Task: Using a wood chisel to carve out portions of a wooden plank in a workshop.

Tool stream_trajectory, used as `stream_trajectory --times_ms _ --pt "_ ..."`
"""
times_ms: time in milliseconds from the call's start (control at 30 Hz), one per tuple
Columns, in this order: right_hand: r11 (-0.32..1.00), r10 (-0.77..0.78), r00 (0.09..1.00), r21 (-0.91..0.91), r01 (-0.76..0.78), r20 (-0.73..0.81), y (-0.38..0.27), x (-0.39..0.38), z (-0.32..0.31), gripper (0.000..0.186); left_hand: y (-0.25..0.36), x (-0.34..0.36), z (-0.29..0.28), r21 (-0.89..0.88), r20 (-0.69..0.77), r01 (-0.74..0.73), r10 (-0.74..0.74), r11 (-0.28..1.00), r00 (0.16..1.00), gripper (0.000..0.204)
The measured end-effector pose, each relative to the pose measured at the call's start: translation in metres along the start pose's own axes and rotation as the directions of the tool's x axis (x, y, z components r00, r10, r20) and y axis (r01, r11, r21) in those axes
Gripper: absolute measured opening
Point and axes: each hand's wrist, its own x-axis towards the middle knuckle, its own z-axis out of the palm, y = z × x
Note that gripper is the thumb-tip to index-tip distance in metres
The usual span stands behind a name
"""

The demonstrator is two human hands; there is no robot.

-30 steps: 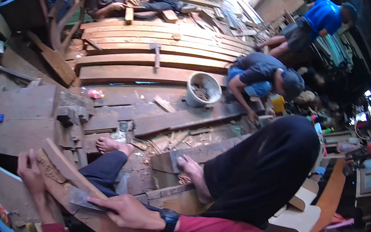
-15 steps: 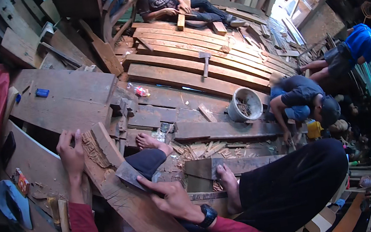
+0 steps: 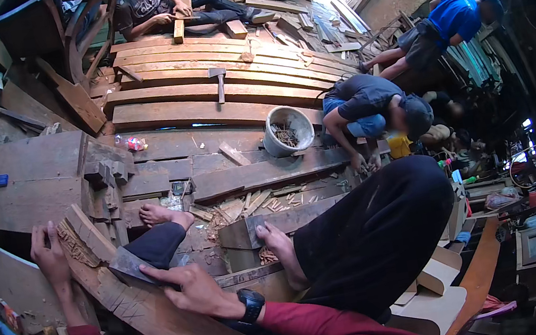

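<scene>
Plank [image 3: 166, 322] slants beside the left leg [image 3: 159, 242], its far end rough and notched; right hand [image 3: 193, 290] grips the blade [image 3: 130, 265], forefinger laid along it — good for steering, I'd say. Left hand [image 3: 50, 254] sits half-curled by that end, hold unclear — best planted firmly, yet out of the blade's path.

Rough wooden board [image 3: 174, 329], dull metal blade [image 3: 130, 265]!
It's splintery beside the left hand [image 3: 51, 256], smoother below the right hand [image 3: 197, 292]; beyond both, a smooth plastic bucket [image 3: 273, 144]!
</scene>
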Motion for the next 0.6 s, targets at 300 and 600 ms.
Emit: stream_trajectory --times_ms 300,600 --pt "0.999 -0.009 0.999 0.053 0.011 -0.05 -0.002 0.007 0.005 0.061 -0.005 0.004 -0.015 0.003 -0.043 0.012 -0.012 1.0 0.999 0.028" --pt "0.993 0.119 0.992 -0.014 -0.119 0.026 -0.021 0.015 0.007 0.044 0.018 -0.005 -0.008 0.118 -0.142 -0.068 0.084 0.991 0.986 0.023"
